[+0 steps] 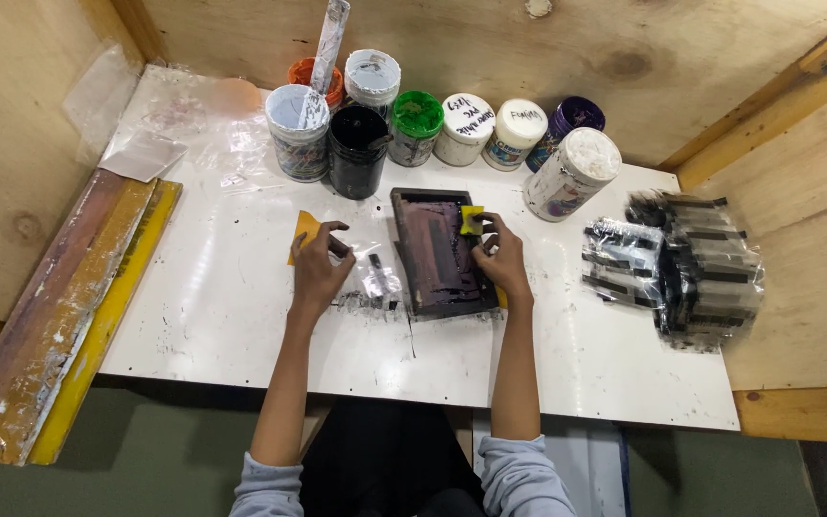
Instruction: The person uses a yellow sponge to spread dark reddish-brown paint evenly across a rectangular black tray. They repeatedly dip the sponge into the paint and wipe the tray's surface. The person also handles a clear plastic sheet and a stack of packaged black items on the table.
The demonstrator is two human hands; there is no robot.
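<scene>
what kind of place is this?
Likely a small screen-printing workbench. A row of ink jars stands at the back of a white table, the right hand holds a yellow squeegee on a small dark framed screen, and wooden walls surround it.

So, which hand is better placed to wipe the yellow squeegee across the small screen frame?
Probably the right hand: it holds the yellow squeegee over the small screen frame. The left hand rests beside it.
</scene>
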